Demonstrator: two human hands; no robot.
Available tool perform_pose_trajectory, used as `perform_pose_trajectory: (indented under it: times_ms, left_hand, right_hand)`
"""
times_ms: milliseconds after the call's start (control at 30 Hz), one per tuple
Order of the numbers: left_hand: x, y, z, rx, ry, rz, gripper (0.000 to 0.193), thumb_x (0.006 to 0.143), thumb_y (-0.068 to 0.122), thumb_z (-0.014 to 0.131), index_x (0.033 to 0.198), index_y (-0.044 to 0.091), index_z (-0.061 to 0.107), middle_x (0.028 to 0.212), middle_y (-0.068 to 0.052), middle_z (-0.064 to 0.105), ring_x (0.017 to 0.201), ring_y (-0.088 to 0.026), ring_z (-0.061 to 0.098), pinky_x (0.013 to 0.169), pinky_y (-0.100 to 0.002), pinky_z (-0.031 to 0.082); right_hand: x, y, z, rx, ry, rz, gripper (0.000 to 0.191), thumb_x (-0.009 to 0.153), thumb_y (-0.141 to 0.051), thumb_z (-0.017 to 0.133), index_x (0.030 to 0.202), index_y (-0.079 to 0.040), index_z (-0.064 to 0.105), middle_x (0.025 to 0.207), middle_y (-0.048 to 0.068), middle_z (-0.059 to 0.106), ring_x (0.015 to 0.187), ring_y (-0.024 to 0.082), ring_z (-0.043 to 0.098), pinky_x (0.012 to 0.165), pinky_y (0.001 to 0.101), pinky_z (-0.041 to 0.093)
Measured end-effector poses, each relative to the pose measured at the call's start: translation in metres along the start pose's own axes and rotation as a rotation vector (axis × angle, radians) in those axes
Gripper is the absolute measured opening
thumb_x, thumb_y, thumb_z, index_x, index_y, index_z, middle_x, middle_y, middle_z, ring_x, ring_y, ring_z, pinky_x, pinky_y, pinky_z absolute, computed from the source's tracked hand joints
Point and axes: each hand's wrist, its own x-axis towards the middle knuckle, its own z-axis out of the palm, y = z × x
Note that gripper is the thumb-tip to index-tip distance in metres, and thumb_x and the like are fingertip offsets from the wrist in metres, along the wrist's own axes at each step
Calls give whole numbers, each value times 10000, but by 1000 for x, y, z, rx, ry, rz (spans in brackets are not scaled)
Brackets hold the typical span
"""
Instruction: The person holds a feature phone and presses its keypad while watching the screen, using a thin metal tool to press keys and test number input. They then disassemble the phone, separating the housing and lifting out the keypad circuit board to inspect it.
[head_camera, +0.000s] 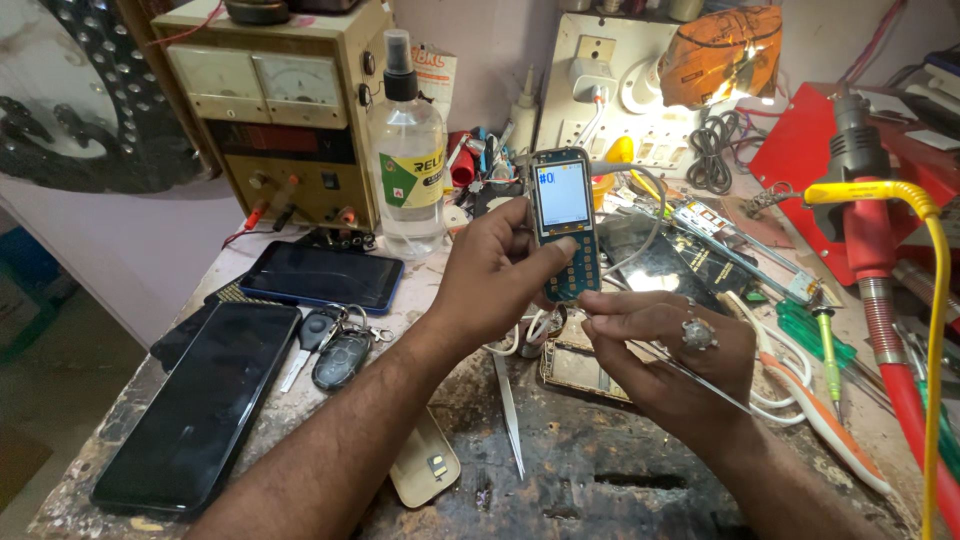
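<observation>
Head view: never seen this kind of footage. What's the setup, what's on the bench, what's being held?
There is no machine here: one camera worn on a person's head looks down at their two bare hands over a cluttered workbench.

The left hand holds a small keypad phone upright, screen lit, thumb on its keys. The right hand, wearing a ring, sits just below the phone and grips a thin metal tool.

On the bench: two dark smartphones, car keys, tweezers, a clear spray bottle, a beige metered power supply, a bare circuit board and a green screwdriver.
</observation>
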Motion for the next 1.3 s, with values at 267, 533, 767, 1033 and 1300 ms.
perform_pose_trajectory:
  times_ms: [267, 533, 767, 1033, 1300]
  left_hand:
    - [0, 0, -1, 22, 0, -26, 240, 958, 114, 675, 1173, 17, 631, 825, -28, 739, 665, -49, 681, 548, -219, 568]
    - [0, 0, -1, 12, -7, -22, 245, 963, 111, 670, 1184, 15, 626, 855, -27, 749, 697, -48, 696, 569, -218, 581]
    - [-1, 3, -2, 29, -11, -27, 272, 958, 121, 666, 1207, 21, 620, 840, -28, 742, 681, -50, 692, 556, -220, 579]
    - [-1, 2, -2, 36, -3, -14, 269, 961, 118, 677, 1201, 10, 624, 831, -38, 742, 676, -52, 685, 561, -217, 568]
    - [-1, 1, -1, 24, -10, -15, 261, 960, 121, 673, 1193, 15, 624, 847, -32, 745, 685, -54, 690, 555, -222, 575]
  right_hand:
    - [0, -1, 0, 4, -14, 4, 174, 840, -23, 826, 945, -93, 707, 1064, 99, 790, 962, 160, 793, 822, 277, 649]
    - [1, 0, 0, 12, -3, 0, 177, 842, -12, 819, 965, -85, 716, 1071, 109, 787, 981, 173, 790, 847, 288, 647]
    - [2, 1, 0, 22, -12, -5, 185, 843, -13, 820, 980, -88, 720, 1072, 106, 788, 983, 171, 792, 834, 280, 650]
    - [2, 1, 0, -1, -3, -24, 180, 844, -20, 821, 957, -85, 697, 1070, 103, 785, 990, 170, 790, 849, 284, 648]
    - [2, 2, -1, 4, -13, -6, 172, 837, -10, 818, 959, -81, 718, 1073, 109, 785, 990, 178, 789, 853, 294, 645]
